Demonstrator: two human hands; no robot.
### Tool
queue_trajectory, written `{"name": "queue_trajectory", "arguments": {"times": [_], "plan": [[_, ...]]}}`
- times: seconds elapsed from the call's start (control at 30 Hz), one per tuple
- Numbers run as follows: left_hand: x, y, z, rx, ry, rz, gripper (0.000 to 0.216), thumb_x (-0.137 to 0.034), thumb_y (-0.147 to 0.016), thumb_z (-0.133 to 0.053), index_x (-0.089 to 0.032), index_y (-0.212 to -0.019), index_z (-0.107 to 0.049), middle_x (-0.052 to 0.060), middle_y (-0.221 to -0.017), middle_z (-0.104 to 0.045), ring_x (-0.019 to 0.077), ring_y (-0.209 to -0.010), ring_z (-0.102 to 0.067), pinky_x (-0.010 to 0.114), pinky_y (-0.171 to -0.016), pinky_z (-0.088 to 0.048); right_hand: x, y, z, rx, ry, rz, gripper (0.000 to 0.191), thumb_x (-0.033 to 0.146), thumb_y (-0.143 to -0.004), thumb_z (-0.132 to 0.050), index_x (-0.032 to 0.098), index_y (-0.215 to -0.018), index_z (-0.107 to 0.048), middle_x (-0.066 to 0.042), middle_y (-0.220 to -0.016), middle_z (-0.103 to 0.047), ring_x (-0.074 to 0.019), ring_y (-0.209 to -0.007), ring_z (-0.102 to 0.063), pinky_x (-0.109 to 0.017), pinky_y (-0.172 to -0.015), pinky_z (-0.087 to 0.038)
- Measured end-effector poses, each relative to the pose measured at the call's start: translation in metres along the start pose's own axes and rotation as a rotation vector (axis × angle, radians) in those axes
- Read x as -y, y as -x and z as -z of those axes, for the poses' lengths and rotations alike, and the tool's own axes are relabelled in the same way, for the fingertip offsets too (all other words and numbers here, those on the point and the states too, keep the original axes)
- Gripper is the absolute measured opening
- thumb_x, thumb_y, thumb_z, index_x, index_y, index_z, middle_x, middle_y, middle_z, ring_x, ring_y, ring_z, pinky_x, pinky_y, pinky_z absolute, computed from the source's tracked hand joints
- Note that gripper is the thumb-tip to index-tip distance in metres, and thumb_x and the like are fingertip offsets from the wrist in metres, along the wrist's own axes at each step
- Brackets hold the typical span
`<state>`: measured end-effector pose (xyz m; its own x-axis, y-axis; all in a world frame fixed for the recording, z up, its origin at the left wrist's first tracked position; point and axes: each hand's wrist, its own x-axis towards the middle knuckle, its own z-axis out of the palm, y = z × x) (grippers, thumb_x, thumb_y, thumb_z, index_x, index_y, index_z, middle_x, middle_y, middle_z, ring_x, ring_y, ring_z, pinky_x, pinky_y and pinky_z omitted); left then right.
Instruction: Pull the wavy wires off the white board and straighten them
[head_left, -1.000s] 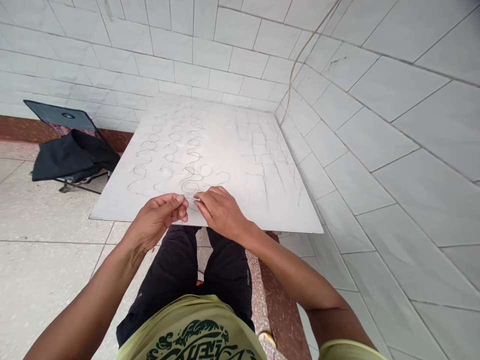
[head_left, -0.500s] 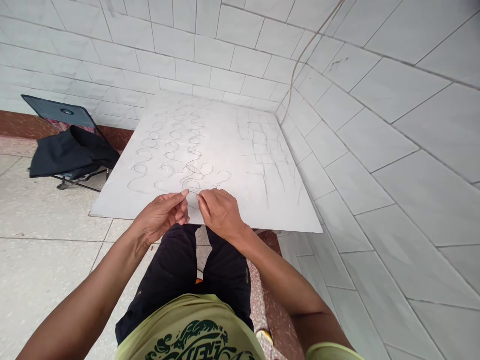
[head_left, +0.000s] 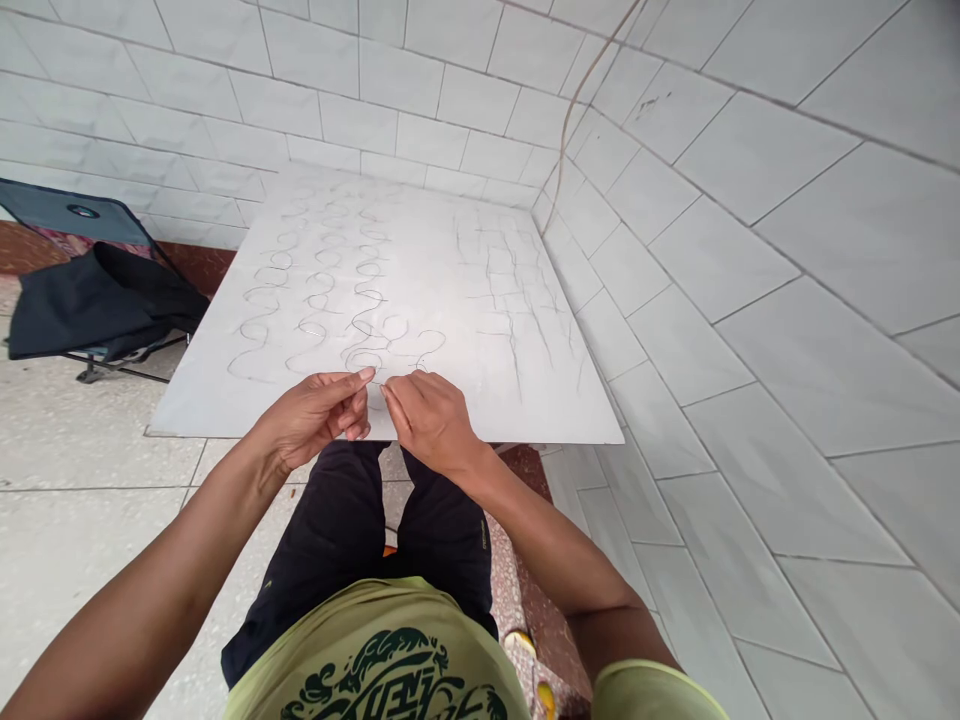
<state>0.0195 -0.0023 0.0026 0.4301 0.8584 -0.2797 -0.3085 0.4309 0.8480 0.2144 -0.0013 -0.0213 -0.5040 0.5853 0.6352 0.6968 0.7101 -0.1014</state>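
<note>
A fine dark strand [head_left: 379, 382], barely visible, spans the small gap between two bare hands above the near edge of a white board [head_left: 424, 260]; its long axis runs left to right. The left hand [head_left: 319, 412] pinches its left end between thumb and forefinger, the other fingers curled under. The right hand [head_left: 429, 415] pinches the right end, thumb against bent forefinger.

On the board's left half, wavy dark strands [head_left: 367, 298] form three columns whose long axes run near to far. Just beyond the hands lie looser loops. On the right half, straighter strands [head_left: 514, 358] cross like a rough grid, the longer ones running near to far.

The board sits over dark trousers [head_left: 330, 560], its far side near a pale tiled wall [head_left: 450, 100]. At left, a folding chair [head_left: 112, 222] bears a black cloth [head_left: 105, 300].
</note>
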Motion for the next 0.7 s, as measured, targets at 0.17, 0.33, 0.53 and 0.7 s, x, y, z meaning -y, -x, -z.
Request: {"name": "queue_trajectory", "arguments": {"times": [0.17, 0.33, 0.53, 0.7], "plan": [[0.012, 0.003, -0.004, -0.035, 0.047, 0.040, 0.046, -0.046, -0.088, -0.082, -0.016, -0.060, -0.060, -0.007, -0.044, -0.039, 0.0074, -0.040, -0.045, 0.026, -0.057, -0.050, 0.004, 0.004, -0.004, -0.018, -0.015, -0.078, 0.033, 0.022, -0.110, -0.042, 0.022, -0.080, -0.053, -0.001, -0.068, -0.058, -0.0170, -0.067, -0.050, -0.033, -0.068, -0.037], [0.020, 0.005, -0.005, -0.053, 0.063, 0.075, 0.045, -0.049, -0.082, -0.086, -0.017, -0.062, -0.062, -0.011, -0.038, -0.032, 0.0045, -0.030, -0.031, 0.023, -0.042, -0.045, 0.006, 0.005, -0.004, 0.001, -0.048, -0.082, 0.033, 0.022, -0.111, -0.039, 0.022, -0.080, -0.053, -0.002, -0.069, -0.058, -0.0182, -0.067, -0.051, -0.034, -0.068, -0.039], [0.029, 0.004, -0.003, -0.049, 0.080, 0.112, 0.045, -0.053, -0.077, -0.089, -0.016, -0.064, -0.065, -0.012, -0.035, -0.031, 0.0037, -0.026, -0.029, 0.020, -0.035, -0.041, 0.003, 0.011, -0.008, -0.001, -0.064, -0.100, 0.034, 0.023, -0.111, -0.040, 0.023, -0.079, -0.052, -0.002, -0.068, -0.056, -0.0182, -0.066, -0.049, -0.035, -0.068, -0.039], [0.037, 0.004, 0.002, 0.009, 0.093, 0.125, 0.043, -0.052, -0.081, -0.087, -0.015, -0.069, -0.070, -0.010, -0.037, -0.039, 0.0062, -0.029, -0.041, 0.024, -0.042, -0.053, -0.001, 0.013, -0.009, -0.017, -0.060, -0.105, 0.034, 0.023, -0.111, -0.040, 0.023, -0.081, -0.054, -0.002, -0.068, -0.057, -0.0184, -0.066, -0.049, -0.035, -0.067, -0.038]]}}
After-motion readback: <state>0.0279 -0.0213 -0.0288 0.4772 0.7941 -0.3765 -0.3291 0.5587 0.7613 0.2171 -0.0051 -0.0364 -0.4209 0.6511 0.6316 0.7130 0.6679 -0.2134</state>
